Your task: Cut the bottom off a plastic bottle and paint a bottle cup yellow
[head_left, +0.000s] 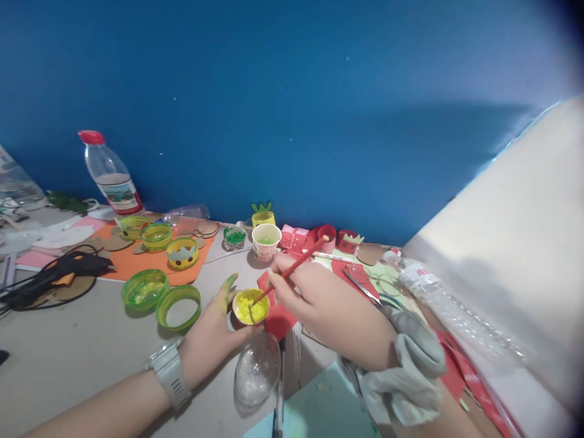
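Note:
My left hand (216, 334) is closed around a small cup of yellow paint (250, 306), with one green-stained finger sticking up beside it. In my right hand (301, 292) is a red paintbrush (298, 261), its lower end dipped in the yellow paint. A clear plastic dome (258, 369) lies on the table just below the cup. Behind my right hand stands a paper cup (266, 242) with pale green liquid. Left of my left hand sit a green-painted ring (179, 308) and a green-painted shallow plastic piece (145, 290).
A red-capped bottle (112, 176) leans near the blue wall. A glue gun (68, 267) with a cable lies at the left. Yellow crowned rings (182, 252) rest on orange paper (121, 267). An empty plastic bottle (456, 304) lies at the right, near scissors (362, 286).

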### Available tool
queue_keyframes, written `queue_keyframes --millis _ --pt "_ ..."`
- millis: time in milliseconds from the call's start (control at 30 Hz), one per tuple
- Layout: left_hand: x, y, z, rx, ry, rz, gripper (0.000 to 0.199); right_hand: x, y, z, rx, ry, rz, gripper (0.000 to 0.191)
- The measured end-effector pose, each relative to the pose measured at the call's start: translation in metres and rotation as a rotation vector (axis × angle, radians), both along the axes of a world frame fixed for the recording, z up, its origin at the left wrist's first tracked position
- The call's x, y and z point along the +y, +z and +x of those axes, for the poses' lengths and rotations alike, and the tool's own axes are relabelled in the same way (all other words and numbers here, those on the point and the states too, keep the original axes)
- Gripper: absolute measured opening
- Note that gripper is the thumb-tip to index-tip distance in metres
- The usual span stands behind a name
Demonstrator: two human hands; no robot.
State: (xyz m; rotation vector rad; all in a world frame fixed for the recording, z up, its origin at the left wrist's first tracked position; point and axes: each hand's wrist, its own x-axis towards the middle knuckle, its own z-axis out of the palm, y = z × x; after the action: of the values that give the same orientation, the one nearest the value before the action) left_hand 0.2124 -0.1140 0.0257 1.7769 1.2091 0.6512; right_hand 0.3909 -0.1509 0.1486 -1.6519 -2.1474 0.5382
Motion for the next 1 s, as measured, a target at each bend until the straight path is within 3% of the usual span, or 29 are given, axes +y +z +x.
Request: queue_keyframes --millis 200,300,400,600,833,1000 --pt "0.006 0.0 0.009 0.085 0.03 0.078 0.072 0.0 -0.005 -0.001 0.13 -0.104 0.065 0.029" --pt "0.008 -0.001 0.007 0.068 0.012 0.064 0.072 0.003 -0.009 -0.001 0.18 -0.046 0.08 0.026" --pt "0.01 -0.003 0.006 0.064 0.01 0.055 0.076 0.01 -0.013 0.001 0.12 -0.067 0.044 0.026" --pt "0.012 -0.01 0.002 0.063 0.018 0.062 0.08 0.011 -0.012 0.004 0.055 -0.144 0.13 0.028" --pt "0.014 -0.01 0.002 -0.027 -0.016 0.023 0.07 0.006 -0.01 -0.01 0.051 -0.032 0.091 0.028" --pt "0.014 -0.011 0.003 0.005 0.009 0.035 0.076 0.01 -0.015 -0.01 0.028 -0.144 0.131 0.031"
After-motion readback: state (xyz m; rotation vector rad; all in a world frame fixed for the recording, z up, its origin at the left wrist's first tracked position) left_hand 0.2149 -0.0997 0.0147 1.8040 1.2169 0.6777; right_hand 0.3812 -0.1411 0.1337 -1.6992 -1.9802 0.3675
